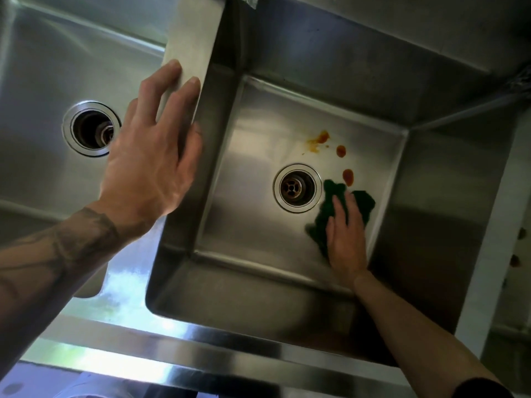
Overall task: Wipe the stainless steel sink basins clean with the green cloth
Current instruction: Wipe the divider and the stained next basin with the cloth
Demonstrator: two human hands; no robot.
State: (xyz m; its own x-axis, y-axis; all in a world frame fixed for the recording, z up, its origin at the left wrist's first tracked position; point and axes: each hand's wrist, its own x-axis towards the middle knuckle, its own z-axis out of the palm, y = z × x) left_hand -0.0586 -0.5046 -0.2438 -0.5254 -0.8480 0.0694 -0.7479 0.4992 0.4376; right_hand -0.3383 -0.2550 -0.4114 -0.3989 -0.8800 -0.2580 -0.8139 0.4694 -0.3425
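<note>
**Right hand flat on cloth in right basin**

Right basin (258, 225) holds the green cloth (363, 202), on the floor just right of the drain (297, 187). Orange-red stains (347, 176) sit on the floor beyond the cloth, the nearest one just beside its far edge. Left basin (43, 81) shows only its own open drain (91, 128). Right hand (346, 239) presses on the cloth, palm down, fingers straight. Left hand (149, 165) rests on the divider (192, 38) between the basins, fingers spread, holding nothing.

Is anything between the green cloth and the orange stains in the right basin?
Nothing visible. The right hand presses the green cloth on the basin floor, its edge just short of the nearest orange stain; bare steel lies between. The drain sits beside it.
</note>
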